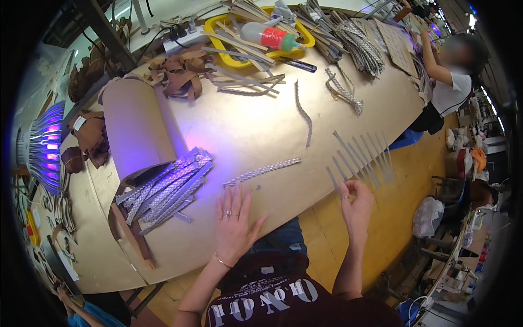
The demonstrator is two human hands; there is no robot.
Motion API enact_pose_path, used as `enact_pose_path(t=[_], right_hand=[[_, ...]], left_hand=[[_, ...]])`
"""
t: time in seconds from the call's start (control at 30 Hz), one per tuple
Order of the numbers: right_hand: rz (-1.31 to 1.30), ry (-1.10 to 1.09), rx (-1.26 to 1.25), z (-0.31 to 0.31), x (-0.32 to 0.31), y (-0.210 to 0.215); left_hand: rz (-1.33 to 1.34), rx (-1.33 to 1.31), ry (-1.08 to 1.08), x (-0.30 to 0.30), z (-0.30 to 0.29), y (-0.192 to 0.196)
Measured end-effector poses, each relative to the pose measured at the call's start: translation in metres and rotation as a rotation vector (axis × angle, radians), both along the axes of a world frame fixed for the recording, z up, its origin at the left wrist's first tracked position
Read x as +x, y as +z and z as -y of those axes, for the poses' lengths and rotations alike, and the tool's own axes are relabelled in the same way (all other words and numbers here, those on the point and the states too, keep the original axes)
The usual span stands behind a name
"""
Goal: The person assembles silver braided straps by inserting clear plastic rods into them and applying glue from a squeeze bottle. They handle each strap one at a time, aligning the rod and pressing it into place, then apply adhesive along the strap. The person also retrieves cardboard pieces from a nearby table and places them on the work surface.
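Observation:
A silver-grey braided strip lies slantwise on the table in front of me. My left hand is open and flat on the tabletop, its fingertips at the near end of that braid. To the right, my right hand is closed, thumb and fingertips pinched together; what they hold, if anything, is too small to make out. Just beyond it, a row of thin grey strips lies side by side across the table edge, their ends hanging over. A pile of braided strips rests left of my left hand.
Farther off are a brown curved sheet, brown straps, a yellow tray with a bottle, a dark braid, a knotted braid and a braid bundle. A co-worker sits at the far right.

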State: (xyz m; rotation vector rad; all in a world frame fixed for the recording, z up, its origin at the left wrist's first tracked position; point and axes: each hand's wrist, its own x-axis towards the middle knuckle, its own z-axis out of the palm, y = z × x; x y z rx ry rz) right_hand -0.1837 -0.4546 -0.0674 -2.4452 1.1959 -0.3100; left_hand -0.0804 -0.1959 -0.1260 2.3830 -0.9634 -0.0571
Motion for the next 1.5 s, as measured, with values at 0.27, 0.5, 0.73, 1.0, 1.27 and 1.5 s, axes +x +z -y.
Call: enact_pose_path(t=[0.27,0.5,0.73,1.0,1.27,1.5], right_hand=[[-0.274,-0.117,0.062,-0.012,0.016,0.005],[0.027,0.579,0.523,-0.043,0.034,0.064],[-0.133,0.815,0.648,-0.070,0.070,0.060],[0.050,0.886,-0.112,-0.094,0.084,0.058],[-0.075,0.929,0.346,-0.091,0.107,0.038],[-0.240,1.065,0.268,-0.088,0.158,0.005]], left_hand=[[-0.089,-0.152,-0.163,-0.010,0.002,0.010],[-1.040,-0.667,0.022,-0.016,0.011,0.046],[-1.129,-1.013,0.254,0.003,-0.016,0.047],[-1.069,-0.941,0.323,-0.008,-0.001,0.040],[-0.514,-0.629,0.421,0.006,-0.008,0.029],[0.067,-0.097,0.368,0.022,-0.016,0.009]])
